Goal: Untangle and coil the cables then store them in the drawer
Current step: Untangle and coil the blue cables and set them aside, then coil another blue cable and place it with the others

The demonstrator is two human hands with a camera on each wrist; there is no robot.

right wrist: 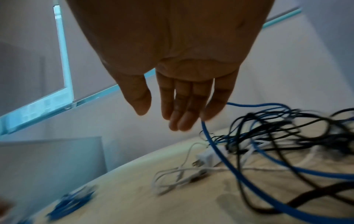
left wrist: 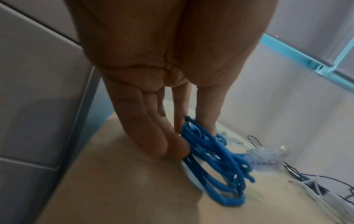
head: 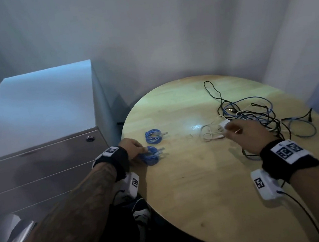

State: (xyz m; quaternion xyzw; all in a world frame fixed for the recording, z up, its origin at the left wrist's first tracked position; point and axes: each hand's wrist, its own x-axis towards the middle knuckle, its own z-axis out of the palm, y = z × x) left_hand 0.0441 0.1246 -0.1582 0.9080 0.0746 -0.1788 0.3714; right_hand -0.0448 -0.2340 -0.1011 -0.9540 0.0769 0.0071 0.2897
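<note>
Nearest the left edge of the round wooden table (head: 191,186), a coiled blue cable (head: 152,155) lying flat, pinched at its rim by the left hand (head: 131,148): thumb on one side of the loops, fingers (left wrist: 166,145) nearly straight and pressed to the other. Just beyond, a second coiled blue cable (head: 153,136), apart from the first and untouched. Farther right, a loose white cable (head: 211,135) with a white plug adapter (head: 224,124), then a tangle of black, blue and white cables (head: 256,114) spread over the far right of the tabletop. Hovering above that tangle, the right hand (head: 246,133), fingers (right wrist: 184,109) extended and relaxed, thumb apart, holding nothing; one blue strand (right wrist: 220,159) passing just beside the little finger, contact unclear. Left of the table, a grey metal drawer cabinet (head: 38,137) with drawers closed and a round lock (head: 90,138) on the top front
</note>
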